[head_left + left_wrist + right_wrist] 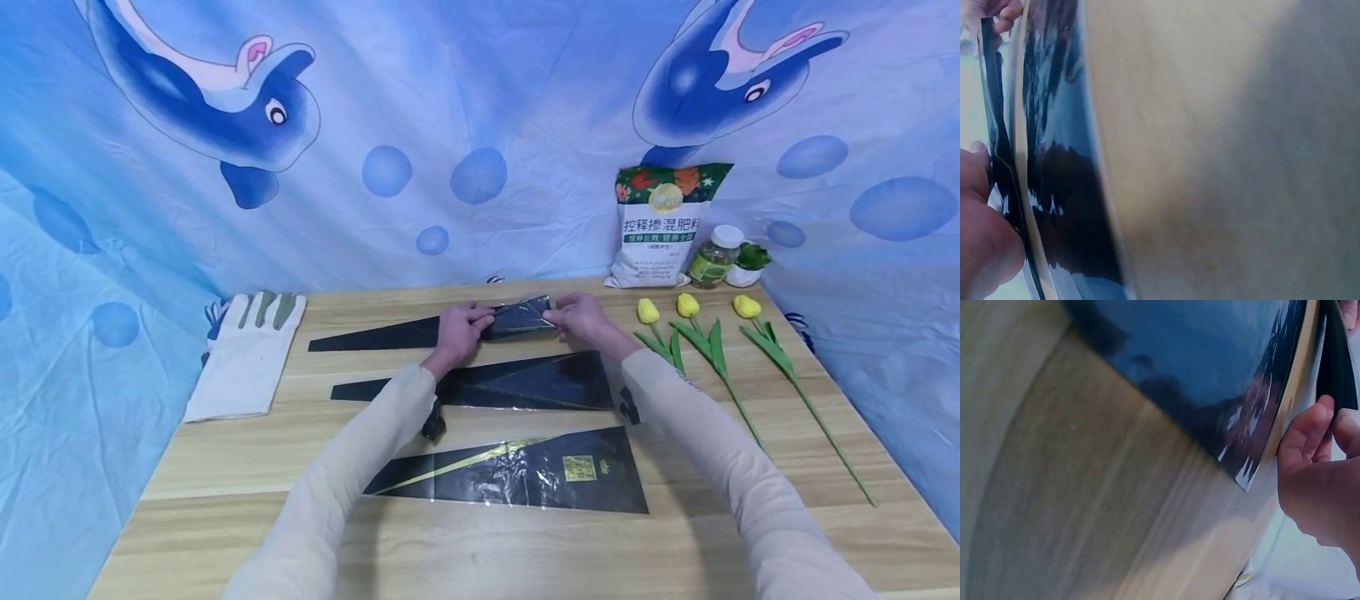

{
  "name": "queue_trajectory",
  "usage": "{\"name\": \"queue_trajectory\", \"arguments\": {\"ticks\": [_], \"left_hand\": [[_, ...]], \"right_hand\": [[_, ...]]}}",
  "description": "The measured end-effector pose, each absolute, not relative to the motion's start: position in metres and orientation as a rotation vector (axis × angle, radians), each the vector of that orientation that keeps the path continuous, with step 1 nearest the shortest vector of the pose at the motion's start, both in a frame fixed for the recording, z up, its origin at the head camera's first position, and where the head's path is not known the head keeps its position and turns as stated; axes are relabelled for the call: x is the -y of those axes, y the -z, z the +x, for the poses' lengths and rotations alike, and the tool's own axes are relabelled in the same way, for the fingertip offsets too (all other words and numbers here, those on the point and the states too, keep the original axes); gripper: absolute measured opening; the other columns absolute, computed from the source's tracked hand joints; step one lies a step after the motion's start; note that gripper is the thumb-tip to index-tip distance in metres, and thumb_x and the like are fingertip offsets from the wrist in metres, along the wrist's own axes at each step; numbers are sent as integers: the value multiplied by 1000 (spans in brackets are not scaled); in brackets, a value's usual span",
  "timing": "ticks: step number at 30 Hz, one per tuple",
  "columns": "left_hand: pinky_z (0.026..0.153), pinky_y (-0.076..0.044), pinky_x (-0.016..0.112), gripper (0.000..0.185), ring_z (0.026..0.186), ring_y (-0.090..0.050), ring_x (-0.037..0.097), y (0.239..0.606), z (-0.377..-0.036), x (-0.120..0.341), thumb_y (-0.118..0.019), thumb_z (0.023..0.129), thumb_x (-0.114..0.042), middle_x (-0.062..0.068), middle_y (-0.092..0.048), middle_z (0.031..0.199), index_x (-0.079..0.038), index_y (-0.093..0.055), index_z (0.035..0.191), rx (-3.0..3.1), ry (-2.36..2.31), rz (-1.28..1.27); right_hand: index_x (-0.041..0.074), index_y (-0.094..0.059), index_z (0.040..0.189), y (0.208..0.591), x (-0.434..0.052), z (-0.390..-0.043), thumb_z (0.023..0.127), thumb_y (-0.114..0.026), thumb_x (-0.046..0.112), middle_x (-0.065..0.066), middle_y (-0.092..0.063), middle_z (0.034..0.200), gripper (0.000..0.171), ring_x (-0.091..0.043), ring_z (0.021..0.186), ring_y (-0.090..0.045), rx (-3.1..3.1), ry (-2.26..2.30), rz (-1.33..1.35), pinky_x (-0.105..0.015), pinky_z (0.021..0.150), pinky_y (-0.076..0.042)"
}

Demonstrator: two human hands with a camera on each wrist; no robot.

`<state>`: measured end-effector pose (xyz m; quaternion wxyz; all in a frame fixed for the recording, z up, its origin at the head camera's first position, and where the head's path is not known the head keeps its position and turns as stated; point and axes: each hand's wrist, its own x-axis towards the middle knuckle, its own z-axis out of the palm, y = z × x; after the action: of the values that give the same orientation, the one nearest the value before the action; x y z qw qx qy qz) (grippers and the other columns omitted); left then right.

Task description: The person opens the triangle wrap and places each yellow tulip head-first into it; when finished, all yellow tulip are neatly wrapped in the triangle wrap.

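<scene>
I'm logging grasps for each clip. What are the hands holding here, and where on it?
Both grip the farthest black sleeve at its wide end: left hand left of the opening, right hand at its right edge.

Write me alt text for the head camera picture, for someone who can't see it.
A person's left hand and right hand pinch the wide end of the farthest black flower sleeve on a wooden table. Two more black sleeves lie nearer, with three yellow tulips at the right and white gloves at the left.

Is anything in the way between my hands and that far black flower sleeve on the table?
Nothing visible: the left hand and right hand already grip the far black sleeve at its wide end. The middle sleeve lies nearer, under the forearms.
</scene>
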<state>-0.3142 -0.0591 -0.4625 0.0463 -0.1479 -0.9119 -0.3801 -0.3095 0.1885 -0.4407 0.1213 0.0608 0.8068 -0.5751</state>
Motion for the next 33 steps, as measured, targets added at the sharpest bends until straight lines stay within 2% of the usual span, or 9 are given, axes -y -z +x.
{"name": "queue_trajectory", "arguments": {"ticks": [5,8,13,17,26,33], "left_hand": [[109,-40,40,21,130,-53,25,462,-314,62,-71,95,-19,7,-70,118,-10,-76,114,2696,1308,-376],[109,-40,39,21,130,-54,25,463,-312,63,-72,94,-17,6,-71,118,-9,-76,113,2649,1351,-382],[109,-40,40,21,131,-52,27,464,-311,61,-71,94,-15,6,-69,120,-7,-76,113,2633,1312,-447],[109,-40,41,22,131,-52,28,464,-312,60,-71,95,-16,7,-68,122,-8,-75,115,2645,1244,-469],[105,-44,42,26,127,-55,30,462,-309,62,-71,95,-17,9,-68,124,-6,-73,118,2659,1093,-523],[111,-37,47,48,134,-48,33,464,-309,68,-74,93,-25,10,-60,137,-5,-63,135,2728,951,-584]], "right_hand": [[-16,-40,140,441,-190,-311,98,-65,7,-25,-68,100,54,-15,65,-66,-2233,1792,202,-27,60,-57],[-16,-39,140,440,-189,-311,99,-61,4,-28,-67,102,51,-18,66,-67,-2237,1790,193,-28,61,-58],[-12,-46,138,433,-185,-304,103,-56,12,-28,-62,117,43,-32,98,-65,-2600,1587,89,-37,84,-56],[-9,-50,135,425,-175,-302,102,-56,14,-25,-62,120,41,-36,107,-61,-2766,1620,3,-41,93,-52],[-11,-46,137,419,-162,-302,101,-56,4,-28,-68,110,40,-35,98,-69,-2542,1987,-79,-20,79,-53],[-8,-39,144,422,-165,-305,101,-59,6,-24,-70,113,50,-31,105,-66,-2566,1872,-100,-23,81,-50]]}}
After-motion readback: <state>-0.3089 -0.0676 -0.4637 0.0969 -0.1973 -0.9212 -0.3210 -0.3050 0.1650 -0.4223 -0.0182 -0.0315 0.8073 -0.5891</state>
